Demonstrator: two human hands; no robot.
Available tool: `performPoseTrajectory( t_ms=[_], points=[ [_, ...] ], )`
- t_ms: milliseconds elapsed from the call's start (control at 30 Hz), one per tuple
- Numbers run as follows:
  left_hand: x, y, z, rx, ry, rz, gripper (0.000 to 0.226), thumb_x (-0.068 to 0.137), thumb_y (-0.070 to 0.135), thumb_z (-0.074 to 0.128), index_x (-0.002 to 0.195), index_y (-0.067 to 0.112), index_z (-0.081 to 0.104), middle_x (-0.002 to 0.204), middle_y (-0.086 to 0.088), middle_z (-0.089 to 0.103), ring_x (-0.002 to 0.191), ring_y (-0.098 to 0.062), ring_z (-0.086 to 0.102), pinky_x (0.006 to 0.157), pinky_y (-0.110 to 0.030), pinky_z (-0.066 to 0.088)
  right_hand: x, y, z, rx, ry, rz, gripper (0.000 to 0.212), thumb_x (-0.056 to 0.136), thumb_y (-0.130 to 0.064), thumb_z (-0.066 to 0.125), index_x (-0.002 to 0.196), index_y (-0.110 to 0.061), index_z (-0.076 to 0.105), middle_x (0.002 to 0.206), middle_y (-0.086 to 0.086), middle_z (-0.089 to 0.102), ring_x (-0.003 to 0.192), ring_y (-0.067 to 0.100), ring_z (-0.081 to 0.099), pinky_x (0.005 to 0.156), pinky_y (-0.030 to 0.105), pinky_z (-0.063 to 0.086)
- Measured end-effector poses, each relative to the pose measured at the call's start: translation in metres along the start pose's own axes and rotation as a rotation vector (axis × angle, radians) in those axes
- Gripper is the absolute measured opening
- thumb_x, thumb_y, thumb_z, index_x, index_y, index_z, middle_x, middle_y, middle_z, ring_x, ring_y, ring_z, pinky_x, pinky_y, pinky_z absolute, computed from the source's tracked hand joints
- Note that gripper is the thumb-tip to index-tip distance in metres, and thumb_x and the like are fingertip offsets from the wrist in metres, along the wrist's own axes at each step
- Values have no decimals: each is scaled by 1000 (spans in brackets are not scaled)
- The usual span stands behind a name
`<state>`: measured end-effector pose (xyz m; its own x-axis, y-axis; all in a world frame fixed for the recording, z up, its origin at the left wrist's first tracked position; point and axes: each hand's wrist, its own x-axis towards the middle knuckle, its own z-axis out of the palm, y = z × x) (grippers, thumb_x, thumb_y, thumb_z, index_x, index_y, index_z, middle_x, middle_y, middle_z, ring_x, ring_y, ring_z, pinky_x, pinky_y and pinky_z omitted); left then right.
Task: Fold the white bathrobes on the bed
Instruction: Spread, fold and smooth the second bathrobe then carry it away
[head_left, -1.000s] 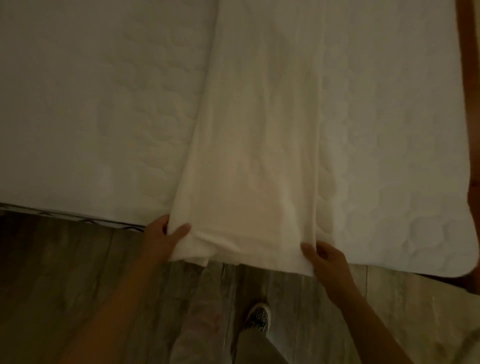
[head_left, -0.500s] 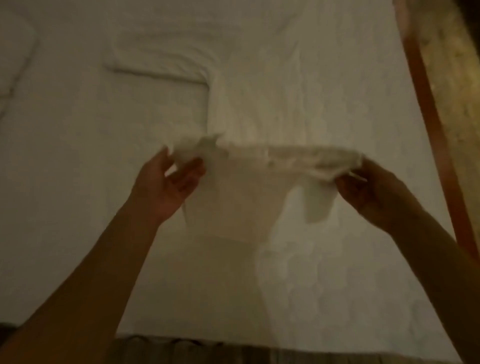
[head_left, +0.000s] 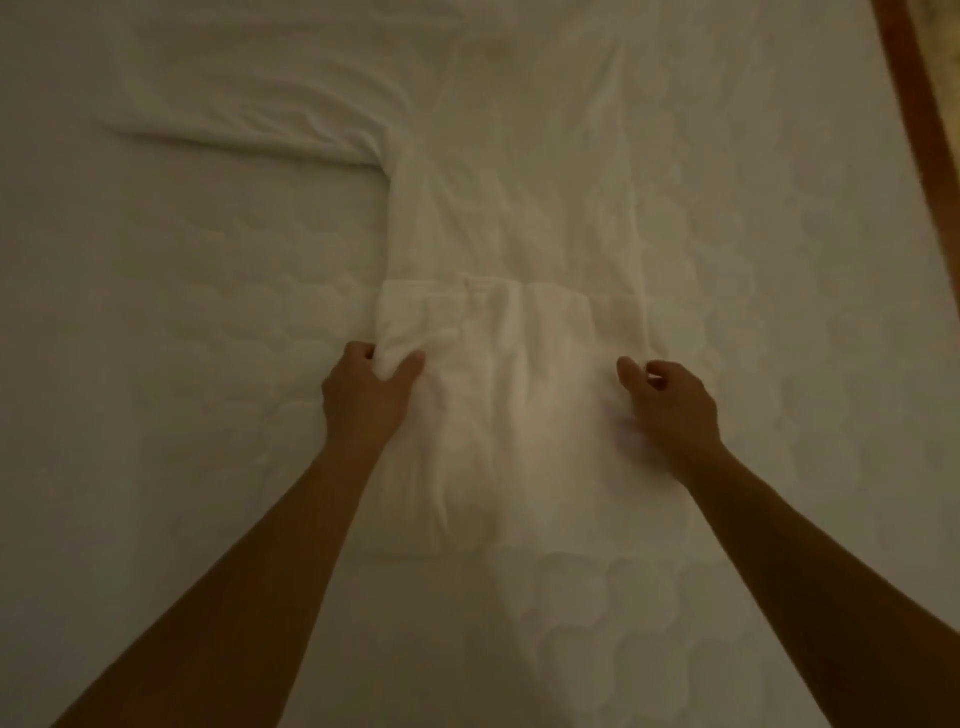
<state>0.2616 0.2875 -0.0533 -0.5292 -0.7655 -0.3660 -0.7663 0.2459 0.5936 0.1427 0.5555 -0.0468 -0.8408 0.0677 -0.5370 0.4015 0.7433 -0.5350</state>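
Your left hand (head_left: 371, 400) grips the folded white bathrobe (head_left: 514, 364) at 9 o'clock; your right hand (head_left: 670, 410) pinches its 3 o'clock edge, on the bed (head_left: 182, 312).

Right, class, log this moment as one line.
white fabric bathrobe partly folded on quilted white bed | left hand grips its edge | right hand pinches opposite edge

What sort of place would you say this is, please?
Probably a bedroom, perhaps a hotel room: a quilted white bed fills the view, a white bathrobe lies spread on it, and a brown frame edges it.
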Motion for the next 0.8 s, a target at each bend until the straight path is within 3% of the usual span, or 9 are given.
performPoseTrajectory(
  t_ms=[100,267,333,400,433,500,567,700,800],
  points=[
    [-5,-11,-3,-54,127,116,34,93,44,63,104,12,61,88,-4,65,86,-27,61,72,-30,41,6,8,1,8,52,-10,41,96,-50,56,115,-14,62,99,-1,62,93,23,59,86,33,46],
    [13,-27,6,-11,243,137,29,97,39,58,102,11,66,86,-9,67,85,-32,64,71,-31,40,15,13,-12,-33,201,-211,18,99,-36,56,99,-19,61,80,-10,59,77,12,58,80,30,40],
    [11,-21,10,91,255,144,39,97,39,56,125,11,60,111,-18,65,103,-37,62,86,-41,45,14,14,-5,-87,233,-192,28,99,-34,55,118,-15,61,106,4,66,103,28,60,92,37,43],
    [-10,-5,13,209,321,233,59,99,45,51,148,14,40,142,-19,48,129,-35,48,103,-49,36,-6,6,16,-115,274,-293,54,98,-38,52,144,-10,45,142,17,51,131,36,45,111,43,31],
    [-30,4,14,274,324,369,65,100,47,47,153,12,32,152,-18,39,139,-33,40,109,-50,30,-27,-2,30,-152,273,-420,61,98,-41,49,149,-9,37,151,19,43,139,35,38,117,45,24],
    [-70,-4,22,493,145,737,66,102,47,39,156,11,28,162,-16,26,149,-30,26,116,-54,25,-75,1,59,-395,156,-738,64,99,-42,42,155,-12,31,161,16,27,150,30,24,122,51,11],
    [-85,-52,24,693,-81,892,62,103,51,30,156,20,27,165,-10,17,152,-30,19,114,-60,27,-95,40,69,-635,-5,-849,63,101,-49,38,157,-23,29,165,10,15,152,28,18,122,55,10],
    [-63,-131,-8,867,-166,613,61,101,59,18,157,35,19,166,-11,11,151,-36,19,113,-65,22,-75,107,44,-833,-43,-622,69,98,-64,24,159,-34,11,168,2,1,154,26,7,120,60,10],
    [-81,-105,-15,831,36,599,58,102,41,30,156,22,29,164,-19,16,150,-42,19,113,-69,18,-86,79,46,-735,38,-564,69,100,-58,22,160,-25,11,167,10,-1,154,28,-2,118,66,4]
  ],
)
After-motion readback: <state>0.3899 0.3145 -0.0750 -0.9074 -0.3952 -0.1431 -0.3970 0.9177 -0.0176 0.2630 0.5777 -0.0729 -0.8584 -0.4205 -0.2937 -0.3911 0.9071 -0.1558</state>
